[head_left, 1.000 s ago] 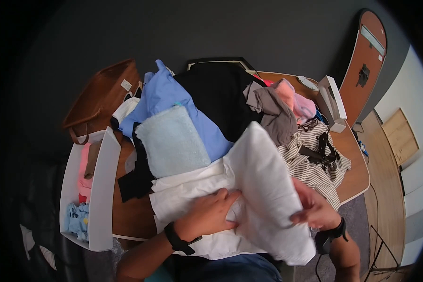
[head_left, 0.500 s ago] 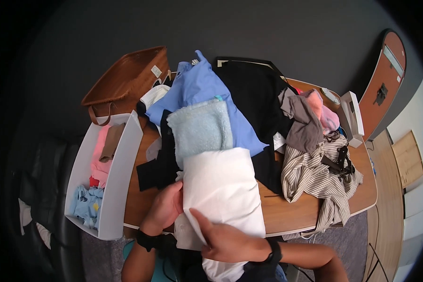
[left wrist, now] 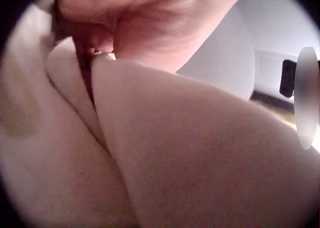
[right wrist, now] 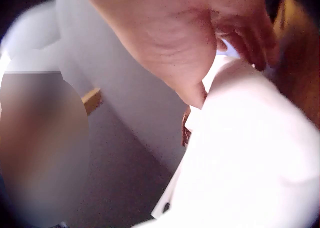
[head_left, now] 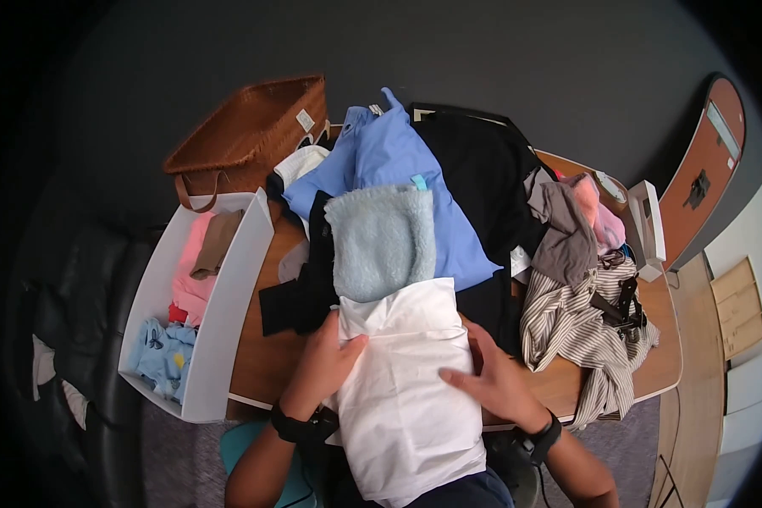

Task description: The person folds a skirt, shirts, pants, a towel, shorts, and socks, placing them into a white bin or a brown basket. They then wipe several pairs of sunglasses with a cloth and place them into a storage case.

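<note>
A folded white cloth [head_left: 411, 398] lies at the table's front edge and hangs over toward the person's lap. The left hand [head_left: 323, 364] grips its left side, thumb on top; in the left wrist view that hand [left wrist: 145, 28] has white fabric [left wrist: 190, 143] between thumb and fingers. At the right side, the right hand [head_left: 499, 377] rests with its thumb over the cloth and its fingers along the edge. The right wrist view shows this hand [right wrist: 185, 38] with fingers spread loosely by the white cloth [right wrist: 250, 148]. A fluffy light blue cloth [head_left: 381, 241] touches the far end.
Blue [head_left: 398, 152] and black garments [head_left: 474, 178] are heaped behind. Striped cloth [head_left: 567, 330] and grey cloth [head_left: 563, 229] lie right. At left stand a white box [head_left: 220, 356] holding clothes and a brown basket [head_left: 237, 135]. A white box [head_left: 646, 224] stands far right.
The white cloth has been turned and lies flatter, in a narrower fold. The right hand has moved from across the cloth to its right side; the left stays at the left edge.
</note>
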The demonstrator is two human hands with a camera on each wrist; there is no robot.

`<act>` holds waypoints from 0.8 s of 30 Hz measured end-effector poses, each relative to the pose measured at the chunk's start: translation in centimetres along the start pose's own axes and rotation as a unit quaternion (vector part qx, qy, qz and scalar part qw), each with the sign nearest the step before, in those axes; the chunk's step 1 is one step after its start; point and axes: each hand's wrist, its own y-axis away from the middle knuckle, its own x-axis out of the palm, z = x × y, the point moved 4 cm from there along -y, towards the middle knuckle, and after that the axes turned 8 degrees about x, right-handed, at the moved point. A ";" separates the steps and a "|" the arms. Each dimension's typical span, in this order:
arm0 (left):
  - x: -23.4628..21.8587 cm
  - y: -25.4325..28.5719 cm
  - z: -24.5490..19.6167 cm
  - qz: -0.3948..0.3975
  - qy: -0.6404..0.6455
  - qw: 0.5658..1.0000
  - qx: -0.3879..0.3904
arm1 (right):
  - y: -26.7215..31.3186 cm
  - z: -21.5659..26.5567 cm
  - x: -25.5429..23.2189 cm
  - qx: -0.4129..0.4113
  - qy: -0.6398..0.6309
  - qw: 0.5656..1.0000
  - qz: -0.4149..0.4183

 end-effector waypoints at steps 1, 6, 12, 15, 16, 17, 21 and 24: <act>0.0 -0.1 -0.4 0.018 -0.024 0.999 -0.027 | -0.6 -0.2 0.7 0.056 -0.195 0.977 0.071; -0.8 0.6 0.0 0.019 -0.021 0.999 -0.037 | 0.0 -1.8 2.6 0.323 -0.427 0.805 0.256; -4.0 3.6 -1.7 0.012 0.094 0.993 -0.069 | 3.5 6.2 2.6 0.272 -0.452 0.805 0.270; -3.9 5.9 -1.7 0.070 0.394 0.905 -0.145 | 3.6 8.8 2.4 0.277 -0.468 0.791 0.279; -4.4 6.5 -1.5 0.057 0.389 0.908 -0.141 | 3.4 9.2 2.6 0.289 -0.470 0.789 0.269; -4.1 7.2 -1.4 0.091 0.467 0.860 -0.184 | 3.0 9.5 3.0 0.286 -0.465 0.790 0.279; -5.4 8.2 -3.2 0.078 0.559 0.805 -0.184 | 1.6 11.0 3.8 0.267 -0.459 0.814 0.235; -8.8 6.9 -5.4 0.009 0.469 0.877 -0.105 | 0.9 12.3 4.8 0.246 -0.450 0.826 0.233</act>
